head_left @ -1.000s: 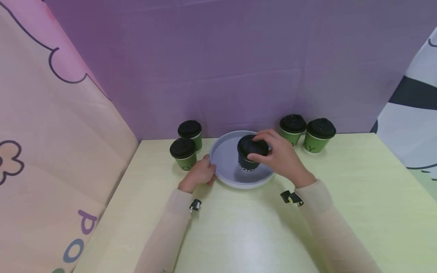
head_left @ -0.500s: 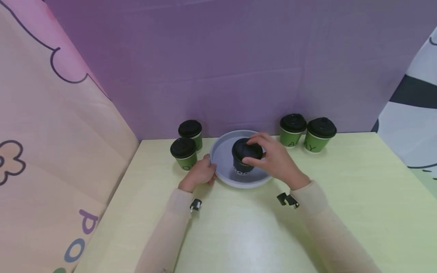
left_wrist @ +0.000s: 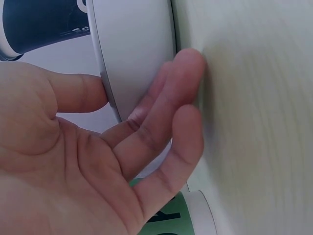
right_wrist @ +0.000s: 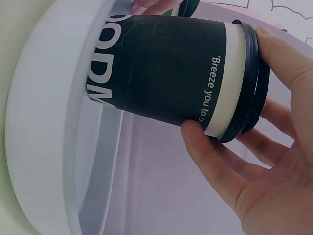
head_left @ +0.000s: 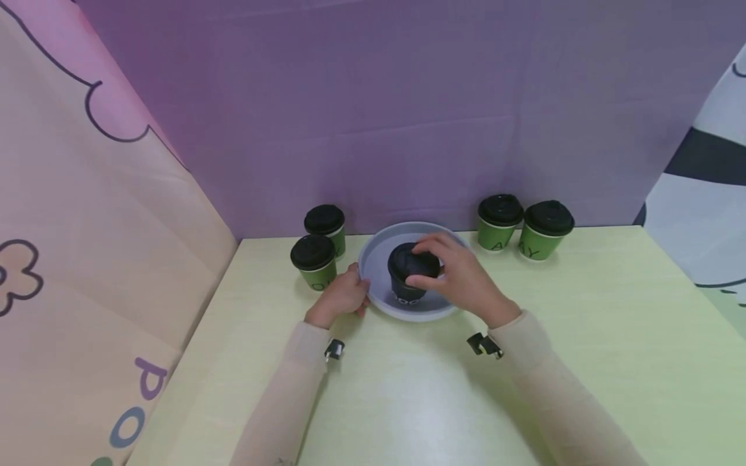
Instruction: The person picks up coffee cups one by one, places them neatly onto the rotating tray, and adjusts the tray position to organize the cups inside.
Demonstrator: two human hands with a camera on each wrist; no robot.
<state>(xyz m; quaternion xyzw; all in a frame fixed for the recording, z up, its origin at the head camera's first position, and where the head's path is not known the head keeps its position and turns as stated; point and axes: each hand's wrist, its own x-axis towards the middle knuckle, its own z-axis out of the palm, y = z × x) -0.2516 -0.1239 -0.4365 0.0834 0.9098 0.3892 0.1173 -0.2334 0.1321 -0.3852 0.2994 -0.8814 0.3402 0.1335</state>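
A dark paper coffee cup [head_left: 402,259] with a black lid and white lettering stands within the raised rim of a round grey tray [head_left: 377,255]. My right hand [head_left: 469,279] holds this cup near the top, fingers and thumb spread around the lid [right_wrist: 252,78] in the right wrist view. The cup's foot is partly hidden behind the tray wall [right_wrist: 39,122] there. At the tray's left edge, my left hand [head_left: 344,292] grips the rim. Its thumb [left_wrist: 80,93] lies over the rim, and the other fingers reach along the outer wall near the table.
Two green lidded cups, one in front [head_left: 315,259] and one behind [head_left: 324,221], stand left of the tray, close to my left hand. Another green cup [head_left: 497,234] and its neighbour [head_left: 539,241] stand back right. A purple cloth [head_left: 373,116] hangs behind the table [head_left: 384,395].
My right hand has slid the dark cup leftward and slightly nearer across the tray. The left hand keeps its grip on the rim, and the tray stays in place.
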